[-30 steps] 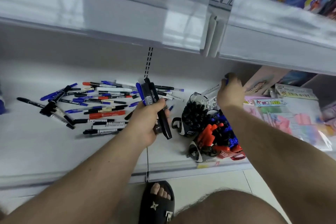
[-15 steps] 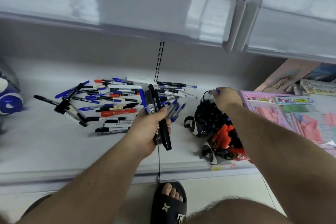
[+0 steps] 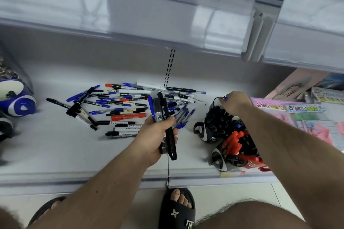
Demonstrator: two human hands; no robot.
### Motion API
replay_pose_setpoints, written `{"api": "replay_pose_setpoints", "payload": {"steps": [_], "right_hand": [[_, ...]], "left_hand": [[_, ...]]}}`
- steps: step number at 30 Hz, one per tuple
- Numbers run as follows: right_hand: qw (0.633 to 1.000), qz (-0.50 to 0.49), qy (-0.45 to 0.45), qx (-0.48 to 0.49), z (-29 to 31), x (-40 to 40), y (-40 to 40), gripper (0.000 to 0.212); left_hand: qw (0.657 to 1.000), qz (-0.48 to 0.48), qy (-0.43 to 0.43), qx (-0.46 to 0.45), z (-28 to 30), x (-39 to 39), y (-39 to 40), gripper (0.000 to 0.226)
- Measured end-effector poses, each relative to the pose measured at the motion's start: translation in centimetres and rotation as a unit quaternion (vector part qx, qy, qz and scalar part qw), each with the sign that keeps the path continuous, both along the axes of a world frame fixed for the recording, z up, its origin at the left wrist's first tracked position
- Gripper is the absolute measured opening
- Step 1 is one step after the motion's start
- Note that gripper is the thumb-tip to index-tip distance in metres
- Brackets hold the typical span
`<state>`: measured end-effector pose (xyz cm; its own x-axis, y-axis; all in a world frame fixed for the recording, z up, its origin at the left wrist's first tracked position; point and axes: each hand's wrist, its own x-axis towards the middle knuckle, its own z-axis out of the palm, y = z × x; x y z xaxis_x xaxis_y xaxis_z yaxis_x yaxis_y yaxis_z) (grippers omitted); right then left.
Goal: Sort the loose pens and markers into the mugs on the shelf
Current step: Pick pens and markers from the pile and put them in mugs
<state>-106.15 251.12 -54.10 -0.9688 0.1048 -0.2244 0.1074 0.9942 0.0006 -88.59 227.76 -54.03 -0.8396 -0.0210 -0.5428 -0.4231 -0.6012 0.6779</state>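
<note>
A pile of loose pens and markers (image 3: 122,106), black, blue and red, lies on the white shelf (image 3: 55,145). My left hand (image 3: 158,135) grips a bundle of markers (image 3: 163,117), mostly black with one blue, held upright over the shelf. My right hand (image 3: 234,103) is over the far mug (image 3: 214,122), which is full of black pens, and pinches a blue pen (image 3: 225,98) at its rim. A nearer mug (image 3: 229,154) holds red markers and some dark ones.
A blue and white object (image 3: 16,98) sits at the shelf's left end. Pink stationery packs (image 3: 301,115) lie to the right of the mugs. An upper shelf (image 3: 149,15) overhangs the work area. My sandalled foot (image 3: 178,208) stands on the floor below.
My right hand has come down from behind the mugs to the rim of the black-pen mug. The view has swung a little left. My left hand keeps its bundle.
</note>
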Motion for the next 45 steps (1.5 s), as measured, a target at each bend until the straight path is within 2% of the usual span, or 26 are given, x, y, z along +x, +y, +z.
{"api": "replay_pose_setpoints", "payload": {"steps": [3, 6, 9, 11, 14, 18, 22, 25, 28, 32, 33, 37, 39, 41, 45], "right_hand": [[0.998, -0.023, -0.054, -0.035, 0.9, 0.6, 0.1, 0.026], [0.992, -0.044, -0.011, -0.121, 2.8, 1.9, 0.1, 0.012], [0.98, -0.028, 0.02, -0.197, 5.9, 3.8, -1.6, 0.035], [0.962, -0.019, 0.029, -0.27, 7.8, 5.4, -3.6, 0.038], [0.924, 0.007, 0.001, -0.383, 10.5, 8.7, -8.1, 0.039], [0.859, 0.039, -0.113, -0.498, 13.9, 14.5, -13.9, 0.043], [0.794, -0.015, -0.194, -0.576, 14.9, 18.4, -16.6, 0.033], [0.749, -0.049, -0.208, -0.627, 15.8, 20.6, -18.1, 0.03], [0.73, -0.064, -0.206, -0.648, 16.1, 21.6, -19.1, 0.03], [0.693, -0.039, -0.215, -0.687, 16.4, 22.4, -20.1, 0.033], [0.695, -0.022, -0.204, -0.689, 16.6, 22.5, -20.2, 0.031], [0.749, 0.078, -0.153, -0.64, 17.1, 22.6, -20.5, 0.017], [0.748, 0.116, -0.188, -0.625, 17.1, 22.8, -20.6, 0.012], [0.74, 0.128, -0.227, -0.62, 16.9, 23.0, -20.5, 0.015], [0.721, 0.091, -0.266, -0.634, 16.2, 23.0, -20.7, 0.012]], "left_hand": [[1.0, -0.007, 0.006, 0.004, 0.6, 0.9, -0.5, 0.009], [1.0, -0.01, 0.006, 0.004, 1.3, 1.9, -1.0, 0.009], [1.0, -0.015, 0.007, 0.006, 2.2, 3.1, -1.7, 0.007], [1.0, -0.024, 0.01, 0.015, 2.8, 4.0, -2.3, 0.009], [0.998, -0.047, 0.022, 0.047, 3.9, 5.5, -3.6, 0.012], [0.989, -0.09, 0.059, 0.097, 6.2, 7.8, -5.8, 0.017], [0.981, -0.128, 0.07, 0.132, 7.2, 9.6, -7.7, 0.034], [0.972, -0.138, 0.085, 0.168, 8.2, 11.1, -9.9, 0.032], [0.966, -0.178, 0.108, 0.153, 9.9, 12.1, -11.6, 0.029], [0.944, -0.281, 0.131, 0.114, 11.1, 13.2, -13.1, 0.048], [0.937, -0.301, 0.137, 0.116, 11.1, 13.4, -13.3, 0.053], [0.917, -0.339, 0.157, 0.137, 10.6, 14.0, -13.8, 0.059], [0.912, -0.352, 0.156, 0.142, 10.5, 14.4, -14.1, 0.057], [0.906, -0.368, 0.159, 0.136, 10.5, 14.8, -14.4, 0.054], [0.9, -0.393, 0.148, 0.119, 10.7, 15.4, -15.1, 0.055]]}}
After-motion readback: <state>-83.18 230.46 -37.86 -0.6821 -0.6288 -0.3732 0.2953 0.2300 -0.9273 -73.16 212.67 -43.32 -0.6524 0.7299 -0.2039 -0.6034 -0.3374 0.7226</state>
